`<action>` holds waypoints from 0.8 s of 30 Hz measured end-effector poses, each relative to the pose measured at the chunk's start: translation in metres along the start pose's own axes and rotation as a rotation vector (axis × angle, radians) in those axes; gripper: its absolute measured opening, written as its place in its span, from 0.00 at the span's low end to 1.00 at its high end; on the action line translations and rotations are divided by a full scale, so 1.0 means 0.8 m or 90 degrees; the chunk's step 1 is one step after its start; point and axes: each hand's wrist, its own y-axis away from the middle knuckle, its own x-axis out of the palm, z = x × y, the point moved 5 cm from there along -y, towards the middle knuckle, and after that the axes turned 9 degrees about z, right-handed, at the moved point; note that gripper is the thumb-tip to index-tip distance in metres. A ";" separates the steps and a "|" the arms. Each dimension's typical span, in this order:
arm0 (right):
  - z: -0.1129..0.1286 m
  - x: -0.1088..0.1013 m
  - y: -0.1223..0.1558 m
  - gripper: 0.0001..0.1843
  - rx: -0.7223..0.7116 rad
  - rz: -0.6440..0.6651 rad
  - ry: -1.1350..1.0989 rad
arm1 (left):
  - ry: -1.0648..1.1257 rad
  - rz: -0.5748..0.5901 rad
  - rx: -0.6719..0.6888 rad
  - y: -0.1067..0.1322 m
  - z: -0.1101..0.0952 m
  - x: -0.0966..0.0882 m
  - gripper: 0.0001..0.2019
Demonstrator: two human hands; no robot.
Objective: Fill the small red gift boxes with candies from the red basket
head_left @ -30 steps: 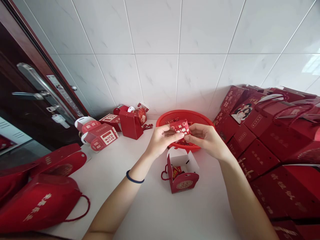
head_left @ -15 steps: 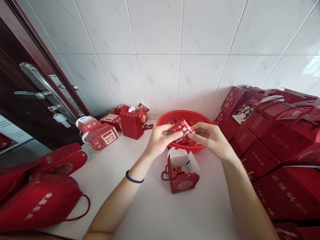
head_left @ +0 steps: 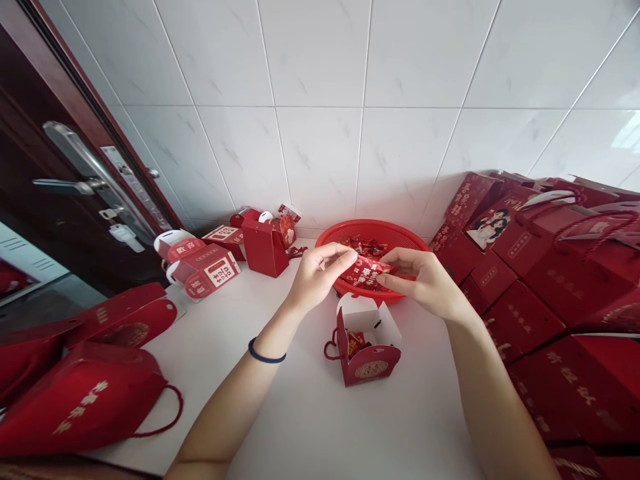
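Between my two hands is a red printed packet [head_left: 364,275] with white lettering, held over the near side of a red plastic basket [head_left: 327,235]. My left hand [head_left: 323,273] pinches its left end with thumb and fingers. At the other end, my right hand [head_left: 423,279] grips the packet between thumb and fingertips. Small red wrapped sweets [head_left: 367,247] lie in the basket behind the packet. Just below my hands stands an open red gift box [head_left: 371,368] with white inner flaps and a red cord handle. A few red and gold wrapped pieces [head_left: 356,343] show inside it.
Red gift boxes [head_left: 530,280] are piled high along the right. More red boxes [head_left: 213,270] stand at the back left, and red bags with cord handles [head_left: 95,400] lie at the near left. A tiled wall [head_left: 320,153] closes the back; a dark door [head_left: 65,80] is at left.
The packet has come down slightly and tipped, so its printed face lies flatter. My left fingers have moved to its upper left corner. The open box has stayed in place.
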 end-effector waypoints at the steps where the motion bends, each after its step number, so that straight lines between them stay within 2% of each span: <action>1: 0.000 -0.001 0.000 0.10 -0.002 -0.007 -0.001 | -0.006 0.004 -0.004 0.000 0.000 0.000 0.12; 4: 0.001 -0.001 0.000 0.11 -0.007 -0.018 0.001 | -0.008 -0.001 -0.017 0.000 0.003 -0.002 0.12; 11: 0.005 -0.001 0.001 0.12 -0.036 -0.034 0.003 | 0.069 -0.070 -0.076 0.000 0.019 -0.001 0.12; 16: 0.005 -0.003 0.003 0.15 -0.011 -0.023 -0.026 | 0.129 -0.036 -0.096 -0.002 0.023 0.004 0.13; 20: 0.000 -0.005 0.003 0.17 0.002 -0.023 -0.088 | 0.127 -0.009 -0.079 -0.001 0.017 0.004 0.14; 24: -0.005 -0.006 0.001 0.17 -0.002 -0.032 -0.154 | 0.119 0.083 -0.078 -0.001 0.011 0.010 0.13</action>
